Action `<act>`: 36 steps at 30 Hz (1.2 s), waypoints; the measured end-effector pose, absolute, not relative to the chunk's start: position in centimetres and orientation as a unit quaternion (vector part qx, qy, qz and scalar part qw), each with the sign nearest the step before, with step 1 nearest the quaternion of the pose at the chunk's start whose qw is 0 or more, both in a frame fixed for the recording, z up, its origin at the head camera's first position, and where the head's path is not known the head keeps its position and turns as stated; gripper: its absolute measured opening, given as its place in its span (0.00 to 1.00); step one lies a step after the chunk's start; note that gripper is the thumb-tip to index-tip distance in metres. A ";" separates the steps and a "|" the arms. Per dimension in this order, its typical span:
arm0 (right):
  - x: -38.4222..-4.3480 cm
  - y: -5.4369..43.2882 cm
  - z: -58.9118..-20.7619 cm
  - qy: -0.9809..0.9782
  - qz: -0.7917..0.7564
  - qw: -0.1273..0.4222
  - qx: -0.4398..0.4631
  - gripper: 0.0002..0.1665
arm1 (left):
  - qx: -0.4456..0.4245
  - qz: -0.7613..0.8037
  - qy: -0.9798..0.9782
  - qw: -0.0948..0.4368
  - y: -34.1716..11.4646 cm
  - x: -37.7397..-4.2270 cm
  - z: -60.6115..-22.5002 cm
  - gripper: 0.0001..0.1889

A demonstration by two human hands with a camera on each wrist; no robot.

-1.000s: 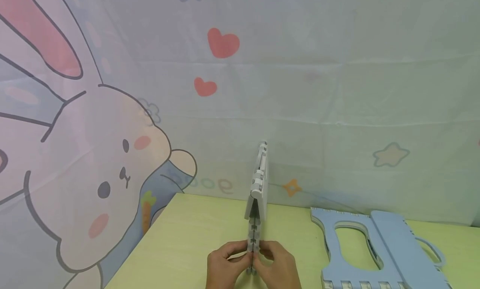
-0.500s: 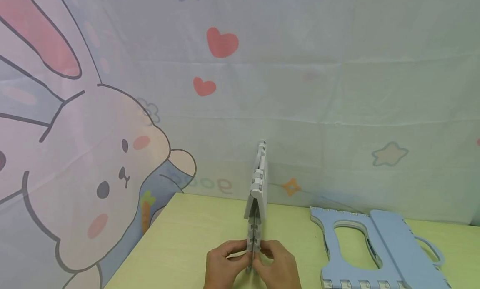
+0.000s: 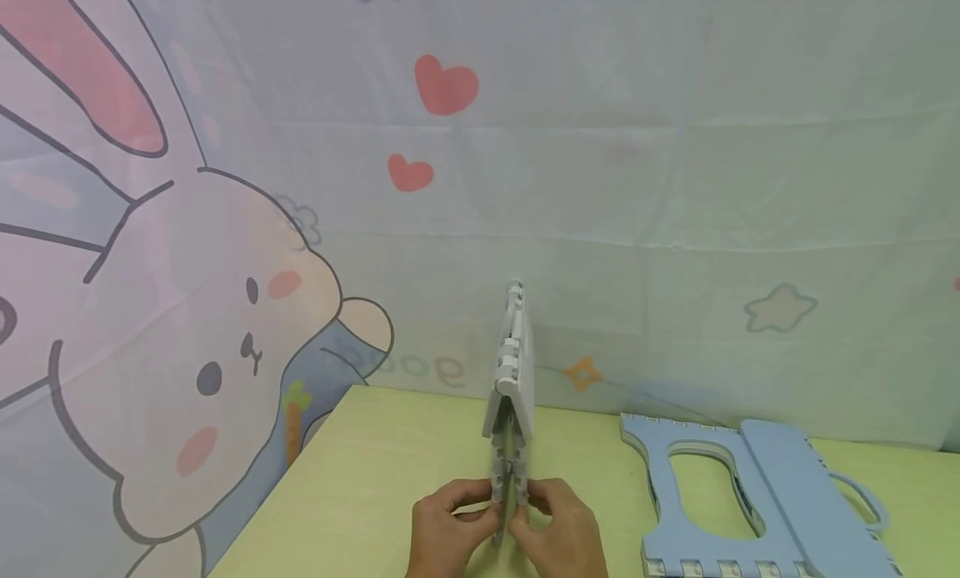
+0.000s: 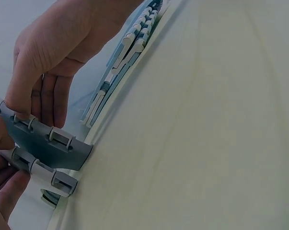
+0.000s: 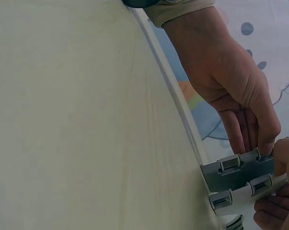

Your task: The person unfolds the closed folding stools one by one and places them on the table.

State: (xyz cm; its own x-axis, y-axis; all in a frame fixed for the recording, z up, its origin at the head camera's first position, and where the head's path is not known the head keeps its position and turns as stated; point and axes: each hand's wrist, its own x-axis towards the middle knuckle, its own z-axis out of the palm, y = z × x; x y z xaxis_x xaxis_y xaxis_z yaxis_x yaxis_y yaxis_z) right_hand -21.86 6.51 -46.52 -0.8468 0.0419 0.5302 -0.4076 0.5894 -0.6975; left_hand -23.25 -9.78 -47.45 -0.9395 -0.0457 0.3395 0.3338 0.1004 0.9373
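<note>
A pale grey folding stool (image 3: pixel 517 365) stands on edge on the table in the head view, its two lower hinged panels slightly parted. My left hand (image 3: pixel 453 530) pinches the near end of the left panel between thumb and fingers. On the other side, my right hand (image 3: pixel 561 530) pinches the right panel the same way. The wrist views show the gap between the panels: in the left wrist view, the far panel (image 4: pixel 51 143) is in my right hand (image 4: pixel 63 52), and the near panel (image 4: pixel 48 177) is in my left hand (image 4: pixel 10 191).
A blue folding stool (image 3: pixel 787 495) lies folded flat on the light green table (image 3: pixel 360 478), right of my hands, its loop handle (image 3: pixel 866 503) pointing right. Behind the table hangs a cloth backdrop (image 3: pixel 600 186) printed with a rabbit, hearts and stars.
The two lower panels were pressed together and now stand slightly apart at the near end. My right hand has shifted a little right, and the stool's top leans slightly left.
</note>
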 end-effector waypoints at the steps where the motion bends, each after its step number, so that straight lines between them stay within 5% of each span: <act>1: -21.9 6.5 -46.6 -0.854 0.437 0.259 0.107 0.13 | -0.099 -0.662 -0.729 0.145 -9.8 -23.3 -47.4 0.09; 24: -22.4 7.2 -47.1 -0.842 0.406 0.331 0.129 0.14 | -0.086 -0.655 -0.738 0.138 -10.8 -23.3 -47.1 0.11; 36: -22.1 7.3 -47.0 -0.845 0.411 0.319 0.124 0.14 | -0.082 -0.645 -0.744 0.155 -11.2 -23.2 -47.1 0.11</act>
State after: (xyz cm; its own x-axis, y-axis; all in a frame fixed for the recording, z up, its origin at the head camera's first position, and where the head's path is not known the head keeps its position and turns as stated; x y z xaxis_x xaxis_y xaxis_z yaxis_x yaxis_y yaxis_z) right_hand -22.14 7.34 -46.96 -0.7651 0.0529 0.6417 -0.4719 0.6320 -0.6147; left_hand -23.18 -11.22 -47.08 -0.9384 -0.0788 0.3364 0.3218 0.1555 0.9340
